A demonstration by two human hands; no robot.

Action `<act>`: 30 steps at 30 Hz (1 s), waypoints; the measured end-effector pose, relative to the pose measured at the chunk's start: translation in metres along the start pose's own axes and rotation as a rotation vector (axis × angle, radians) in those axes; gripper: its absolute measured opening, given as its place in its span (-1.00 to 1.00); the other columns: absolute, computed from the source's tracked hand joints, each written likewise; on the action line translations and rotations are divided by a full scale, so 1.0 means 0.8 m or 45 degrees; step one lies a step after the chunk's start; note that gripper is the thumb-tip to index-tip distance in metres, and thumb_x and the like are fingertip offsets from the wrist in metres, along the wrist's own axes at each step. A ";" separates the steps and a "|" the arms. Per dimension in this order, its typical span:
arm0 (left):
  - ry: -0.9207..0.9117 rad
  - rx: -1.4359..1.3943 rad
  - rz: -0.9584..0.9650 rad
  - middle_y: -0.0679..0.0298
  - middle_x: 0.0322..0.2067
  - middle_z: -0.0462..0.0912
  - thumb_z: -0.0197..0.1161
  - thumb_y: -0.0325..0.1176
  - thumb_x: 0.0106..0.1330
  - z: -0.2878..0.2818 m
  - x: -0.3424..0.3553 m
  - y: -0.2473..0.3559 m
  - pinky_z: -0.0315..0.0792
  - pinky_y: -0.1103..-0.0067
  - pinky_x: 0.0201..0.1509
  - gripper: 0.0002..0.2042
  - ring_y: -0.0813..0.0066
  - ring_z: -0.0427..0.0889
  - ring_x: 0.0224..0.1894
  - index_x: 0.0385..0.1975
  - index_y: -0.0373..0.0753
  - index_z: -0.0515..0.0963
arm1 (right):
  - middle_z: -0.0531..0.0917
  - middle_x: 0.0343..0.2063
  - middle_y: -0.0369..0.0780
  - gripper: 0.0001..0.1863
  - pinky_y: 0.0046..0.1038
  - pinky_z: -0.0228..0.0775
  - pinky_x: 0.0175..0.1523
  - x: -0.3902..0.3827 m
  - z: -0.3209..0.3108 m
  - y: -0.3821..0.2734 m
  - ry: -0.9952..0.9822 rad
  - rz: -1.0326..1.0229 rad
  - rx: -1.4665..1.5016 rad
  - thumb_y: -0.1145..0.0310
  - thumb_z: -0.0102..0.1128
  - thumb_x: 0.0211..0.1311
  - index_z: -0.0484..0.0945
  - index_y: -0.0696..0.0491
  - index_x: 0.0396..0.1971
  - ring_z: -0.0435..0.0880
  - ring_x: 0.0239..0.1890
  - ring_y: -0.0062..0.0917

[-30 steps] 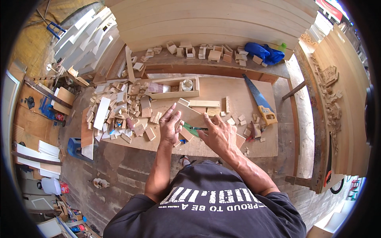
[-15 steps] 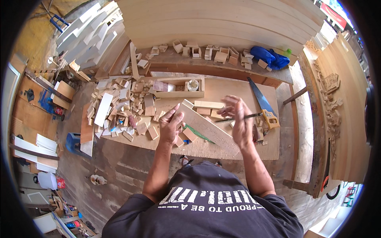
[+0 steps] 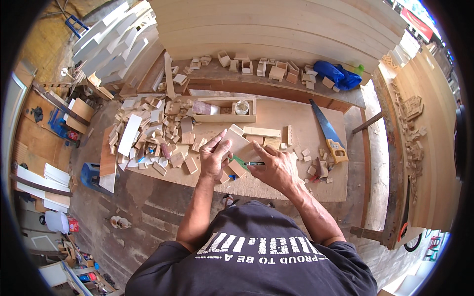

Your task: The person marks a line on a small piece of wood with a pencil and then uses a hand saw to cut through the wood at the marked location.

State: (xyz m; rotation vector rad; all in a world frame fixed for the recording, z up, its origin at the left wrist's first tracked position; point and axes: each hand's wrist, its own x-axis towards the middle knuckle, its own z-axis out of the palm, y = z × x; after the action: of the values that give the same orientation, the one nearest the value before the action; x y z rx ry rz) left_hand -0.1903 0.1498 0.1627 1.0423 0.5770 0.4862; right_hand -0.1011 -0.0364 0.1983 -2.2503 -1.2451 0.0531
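We see the board (image 3: 239,144) between the hands, its long axis seemingly slanting from the left hand (image 3: 215,158), clamped on one end, rightward toward the right hand (image 3: 277,170), which grips a pen (image 3: 254,164) and hides the board's remainder.

Over 0.5 seconds, your bare right hand (image 3: 276,167), with its slim dark pen (image 3: 254,164), has lowered to the flat pale wooden board (image 3: 238,143).

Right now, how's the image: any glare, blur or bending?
Head view: glare whitens the upper right edge beside the red sign; head view: fisheye distortion bows the rear bench; head view: left hand and right hand look reasonably sharp.
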 end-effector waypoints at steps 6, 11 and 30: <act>-0.046 -0.009 0.019 0.43 -0.40 0.68 0.36 -0.47 0.26 -0.002 0.001 -0.002 0.26 0.83 -0.68 -0.58 0.73 0.56 -0.57 0.15 -0.17 0.55 | 0.67 -0.23 -0.16 -0.27 -0.26 0.58 -0.34 -0.001 -0.003 0.001 0.020 -0.016 -0.007 0.05 0.39 0.04 0.47 0.05 0.23 0.73 -0.40 -0.25; -0.053 -0.011 0.032 0.41 -0.40 0.68 0.36 -0.48 0.27 -0.002 0.001 -0.003 0.23 0.82 -0.70 -0.57 0.72 0.56 -0.57 0.16 -0.18 0.54 | 0.67 -0.27 -0.20 -0.28 -0.29 0.59 -0.31 -0.002 -0.008 -0.002 0.052 -0.016 -0.004 0.09 0.42 -0.01 0.50 0.03 0.20 0.73 -0.41 -0.30; -0.208 0.412 0.218 0.30 -0.22 0.71 0.37 -0.44 0.28 0.003 -0.019 0.019 0.51 0.78 -0.33 -0.60 0.76 0.57 -0.38 0.12 -0.33 0.56 | 0.61 -0.50 -0.24 -0.14 -0.54 0.44 -0.38 0.030 -0.081 0.041 0.378 0.174 0.925 -0.27 -0.53 0.47 0.65 0.18 -0.09 0.62 -0.49 -0.60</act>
State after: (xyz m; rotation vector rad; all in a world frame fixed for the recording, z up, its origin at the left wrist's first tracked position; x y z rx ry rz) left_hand -0.2017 0.1450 0.1803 1.4342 0.4302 0.4604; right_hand -0.0432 -0.0600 0.2421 -1.6281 -0.7459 0.1834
